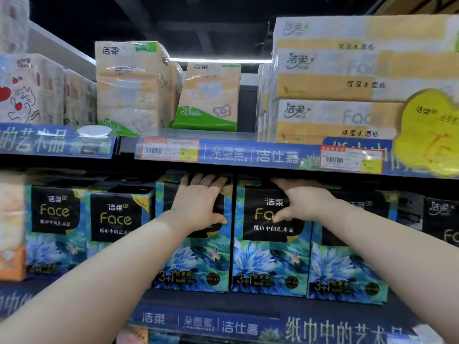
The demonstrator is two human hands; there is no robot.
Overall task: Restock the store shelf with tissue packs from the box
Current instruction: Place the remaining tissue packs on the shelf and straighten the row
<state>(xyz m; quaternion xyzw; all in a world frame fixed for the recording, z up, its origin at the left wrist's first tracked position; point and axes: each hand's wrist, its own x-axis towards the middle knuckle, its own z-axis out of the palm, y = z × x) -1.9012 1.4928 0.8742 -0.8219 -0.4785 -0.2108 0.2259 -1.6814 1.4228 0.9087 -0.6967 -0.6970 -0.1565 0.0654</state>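
Several blue and black "Face" tissue packs stand in a row on the middle shelf [223, 297]. My left hand [198, 202] grips the top of one pack [196, 264], fingers over its upper edge and thumb on its front. My right hand [300, 202] grips the top of the neighbouring pack [270, 264] the same way, thumb pressed on its black label. Both packs stand upright at the shelf's front edge, side by side and touching. The box is not in view.
More "Face" packs [116, 219] stand to the left and right [347, 271]. The shelf above holds green and beige tissue packs [208, 98] and stacked yellow packs [335, 90], with price labels [171, 150] on its rail. The upper shelf's underside sits just over my fingers.
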